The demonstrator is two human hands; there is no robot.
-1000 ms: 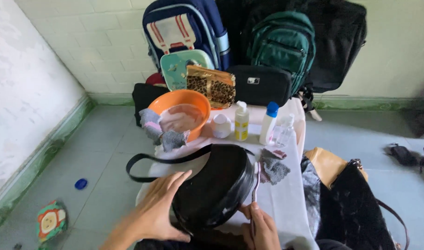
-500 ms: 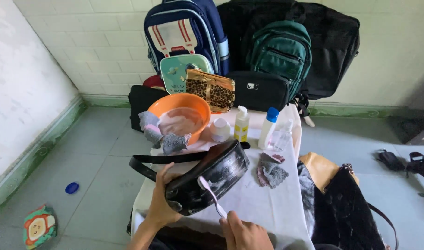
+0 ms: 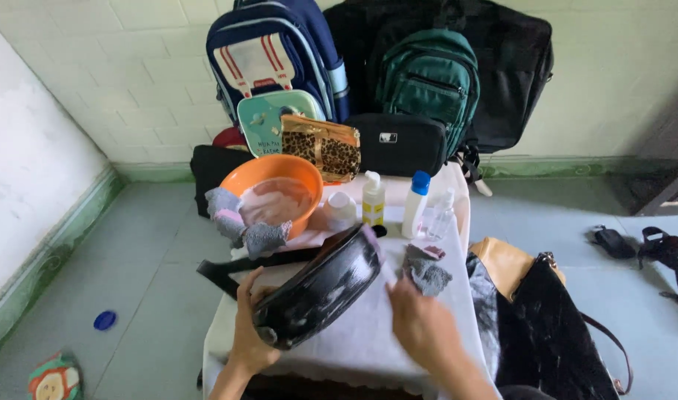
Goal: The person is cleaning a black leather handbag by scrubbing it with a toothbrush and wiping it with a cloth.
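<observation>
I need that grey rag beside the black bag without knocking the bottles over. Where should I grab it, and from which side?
Pinch the grey rag at its near, bunched edge, coming from the front where the right hand already is. It lies crumpled and loose on the white cloth, and the bottles stand behind it, so probably avoid reaching over.

Bottles and a jar on the little table

A yellow bottle (image 3: 373,198) with a white cap stands near the far edge of the table (image 3: 368,344), with a yellow label on it. Just beside it, toward the right edge, stand a white bottle (image 3: 415,204) with a blue cap and a clear bottle (image 3: 440,215). A small white jar (image 3: 341,210) sits left of them.
</observation>
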